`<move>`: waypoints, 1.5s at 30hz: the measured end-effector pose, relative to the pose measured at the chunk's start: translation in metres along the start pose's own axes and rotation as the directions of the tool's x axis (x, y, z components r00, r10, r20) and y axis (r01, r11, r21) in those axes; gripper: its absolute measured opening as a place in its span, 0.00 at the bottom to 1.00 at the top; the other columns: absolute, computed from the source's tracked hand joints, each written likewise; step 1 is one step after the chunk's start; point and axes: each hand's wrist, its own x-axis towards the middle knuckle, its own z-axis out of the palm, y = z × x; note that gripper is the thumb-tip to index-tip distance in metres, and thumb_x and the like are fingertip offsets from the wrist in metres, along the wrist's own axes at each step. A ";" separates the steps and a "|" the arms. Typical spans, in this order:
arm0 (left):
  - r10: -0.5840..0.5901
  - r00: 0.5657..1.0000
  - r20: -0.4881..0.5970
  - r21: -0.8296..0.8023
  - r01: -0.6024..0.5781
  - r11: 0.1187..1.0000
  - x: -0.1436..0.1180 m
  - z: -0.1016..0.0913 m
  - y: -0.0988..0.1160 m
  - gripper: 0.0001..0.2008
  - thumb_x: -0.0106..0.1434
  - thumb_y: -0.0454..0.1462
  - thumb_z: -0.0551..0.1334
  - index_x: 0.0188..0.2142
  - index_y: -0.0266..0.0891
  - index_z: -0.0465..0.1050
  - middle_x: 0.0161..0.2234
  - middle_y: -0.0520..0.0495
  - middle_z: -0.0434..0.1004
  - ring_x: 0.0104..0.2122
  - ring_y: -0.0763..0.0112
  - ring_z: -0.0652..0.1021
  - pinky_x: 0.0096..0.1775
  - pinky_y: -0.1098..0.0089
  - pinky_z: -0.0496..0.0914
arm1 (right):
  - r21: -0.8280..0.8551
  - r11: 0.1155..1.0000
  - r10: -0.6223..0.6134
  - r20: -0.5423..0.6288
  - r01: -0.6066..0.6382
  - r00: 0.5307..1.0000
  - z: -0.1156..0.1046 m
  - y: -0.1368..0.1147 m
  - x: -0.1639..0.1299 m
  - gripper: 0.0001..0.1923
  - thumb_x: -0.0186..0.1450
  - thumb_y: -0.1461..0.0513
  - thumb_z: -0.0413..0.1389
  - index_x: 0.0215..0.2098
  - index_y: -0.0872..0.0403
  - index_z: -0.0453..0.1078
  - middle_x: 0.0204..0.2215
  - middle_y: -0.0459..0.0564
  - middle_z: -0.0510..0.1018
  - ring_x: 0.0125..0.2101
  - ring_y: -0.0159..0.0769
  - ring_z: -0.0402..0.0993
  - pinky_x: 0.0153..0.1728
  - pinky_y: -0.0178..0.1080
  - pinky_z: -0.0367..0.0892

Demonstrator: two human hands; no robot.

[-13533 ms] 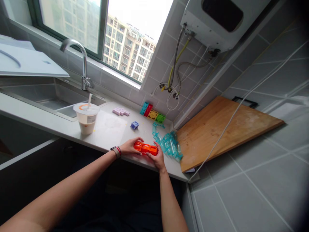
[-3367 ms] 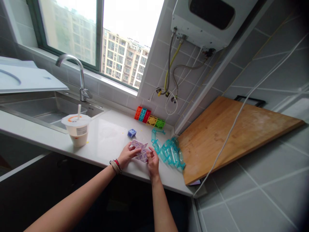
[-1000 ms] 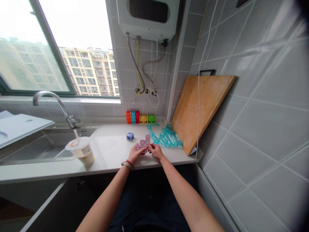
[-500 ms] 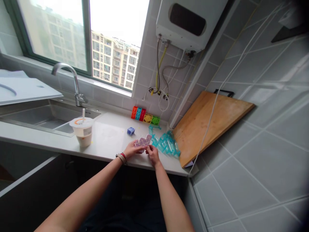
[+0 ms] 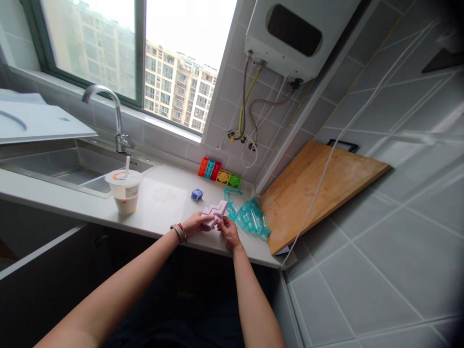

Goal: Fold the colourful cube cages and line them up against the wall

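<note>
Hands meet at the front edge of the white countertop (image 5: 163,203), both closed on a pale lilac block piece (image 5: 216,211) with a stepped zigzag outline. The left hand (image 5: 195,223) grips its near left end with curled fingers, a band on that wrist; the right hand (image 5: 226,229) pinches its near right end from below. The piece is lifted slightly off the counter, tilted up toward the window.

Just to the right of it lies a heap of clear turquoise pieces (image 5: 250,216), nearly touching the lilac piece. Behind, a small blue cube (image 5: 196,194) sits alone on the counter, and a row of coloured blocks (image 5: 219,173), orange, teal, red, yellow and green, stands against the tiled wall. A wooden cutting board (image 5: 319,188) leans against the right wall beside the turquoise heap, with a white cord running across it. To the left stands a lidded drink cup (image 5: 125,191) with a straw, near the sink (image 5: 54,166) and its faucet (image 5: 108,111).
</note>
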 end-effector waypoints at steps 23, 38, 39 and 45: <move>0.215 0.973 -0.083 0.243 -0.189 0.951 0.005 0.002 -0.011 0.25 0.58 0.54 0.70 0.41 0.37 0.70 0.26 0.53 0.74 0.22 0.73 0.74 0.20 0.76 0.66 | 0.003 1.000 0.023 -0.027 -0.023 0.999 0.005 0.012 0.004 0.22 0.58 0.47 0.66 0.38 0.57 0.76 0.25 0.46 0.76 0.22 0.29 0.67 0.25 0.33 0.64; 0.207 0.972 -0.113 0.159 -0.188 0.969 0.007 -0.002 -0.015 0.24 0.60 0.55 0.68 0.41 0.37 0.71 0.24 0.55 0.70 0.16 0.78 0.69 0.17 0.77 0.65 | -0.252 0.968 -0.026 -0.047 0.013 0.999 0.009 0.009 -0.001 0.26 0.64 0.43 0.58 0.22 0.54 0.69 0.14 0.41 0.67 0.17 0.30 0.62 0.22 0.33 0.58; 0.211 0.970 -0.119 0.152 -0.192 0.969 0.007 -0.002 -0.015 0.24 0.60 0.55 0.68 0.41 0.37 0.71 0.24 0.55 0.70 0.17 0.78 0.69 0.17 0.77 0.65 | -0.263 0.965 -0.033 -0.052 0.018 0.998 0.009 0.010 -0.001 0.26 0.64 0.43 0.58 0.21 0.54 0.68 0.13 0.41 0.67 0.17 0.30 0.62 0.22 0.33 0.58; 0.241 0.957 -0.161 0.110 -0.225 0.968 0.006 -0.002 -0.012 0.24 0.60 0.56 0.68 0.41 0.38 0.70 0.23 0.57 0.67 0.17 0.79 0.67 0.16 0.78 0.62 | -0.237 0.970 -0.057 -0.021 0.050 0.998 0.013 0.006 -0.004 0.20 0.64 0.46 0.60 0.40 0.53 0.74 0.27 0.46 0.78 0.23 0.32 0.71 0.26 0.34 0.67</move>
